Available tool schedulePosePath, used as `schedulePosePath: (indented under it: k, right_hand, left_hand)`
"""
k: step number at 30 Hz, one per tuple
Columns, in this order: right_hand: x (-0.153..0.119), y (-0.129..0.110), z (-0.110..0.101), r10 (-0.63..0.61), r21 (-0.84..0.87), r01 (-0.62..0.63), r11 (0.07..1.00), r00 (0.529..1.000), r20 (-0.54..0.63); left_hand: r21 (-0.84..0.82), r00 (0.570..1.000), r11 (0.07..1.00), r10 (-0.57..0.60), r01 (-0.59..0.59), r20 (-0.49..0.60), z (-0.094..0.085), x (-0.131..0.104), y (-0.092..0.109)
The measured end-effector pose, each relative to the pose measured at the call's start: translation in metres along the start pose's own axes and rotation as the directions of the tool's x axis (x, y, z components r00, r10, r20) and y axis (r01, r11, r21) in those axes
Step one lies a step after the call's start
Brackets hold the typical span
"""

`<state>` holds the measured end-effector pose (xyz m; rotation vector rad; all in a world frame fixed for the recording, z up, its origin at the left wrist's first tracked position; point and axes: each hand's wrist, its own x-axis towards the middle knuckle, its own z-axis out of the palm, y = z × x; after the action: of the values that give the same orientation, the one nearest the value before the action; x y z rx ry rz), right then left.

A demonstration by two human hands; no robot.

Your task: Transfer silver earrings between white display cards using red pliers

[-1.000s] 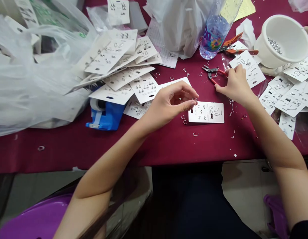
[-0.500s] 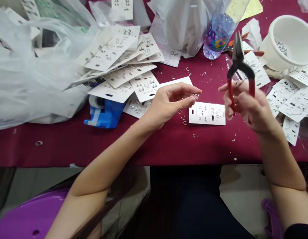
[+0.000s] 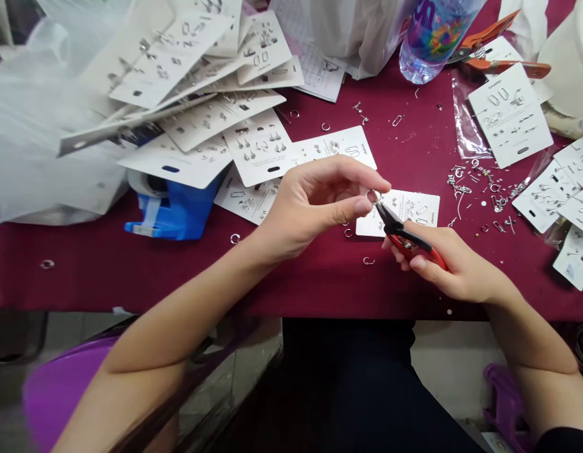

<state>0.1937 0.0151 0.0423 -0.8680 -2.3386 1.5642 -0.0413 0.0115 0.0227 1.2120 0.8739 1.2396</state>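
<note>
Between thumb and fingertips, my left hand (image 3: 319, 201) pinches a small silver hoop earring (image 3: 372, 196) above the table. My right hand (image 3: 449, 261) is wrapped around the red handles of black-jawed pliers (image 3: 390, 220). The plier tips meet the hoop at its lower right; whether the jaws grip it I cannot tell. Beneath both hands lies a white earring card (image 3: 414, 204) carrying several small silver pieces, partly covered by the fingers and pliers. A loose silver hoop (image 3: 368, 261) rests on the cloth just below this card.
Stacked earring cards (image 3: 258, 141) and a blue tape dispenser (image 3: 178, 211) sit at left. A water bottle (image 3: 433, 38) and orange-handled cutters (image 3: 499, 63) stand and lie behind. Loose metal bits (image 3: 496, 195) are scattered at right, near a white tub (image 3: 565, 69). Dark red cloth (image 3: 295, 286) covers the table.
My right hand has lowered the pliers from upright to pointing left, bringing their tips to the hoop. My left hand still pinches it. The view has shifted closer.
</note>
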Motion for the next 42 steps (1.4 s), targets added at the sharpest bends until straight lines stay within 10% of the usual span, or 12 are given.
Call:
schedulePosePath:
  k: [23, 42]
  right_hand:
    - [0.000, -0.001, -0.001, -0.017, -0.053, 0.016, 0.998, 1.000, -0.022]
    - [0.002, -0.001, 0.003, -0.114, -0.340, 0.091, 0.936, 0.992, -0.047]
  left_hand:
    - [0.034, 0.992, 0.994, -0.102, 0.100, 0.073, -0.002, -0.006, -0.001]
    - [0.083, 0.941, 0.952, 0.272, -0.293, 0.202, -0.010, -0.007, 0.011]
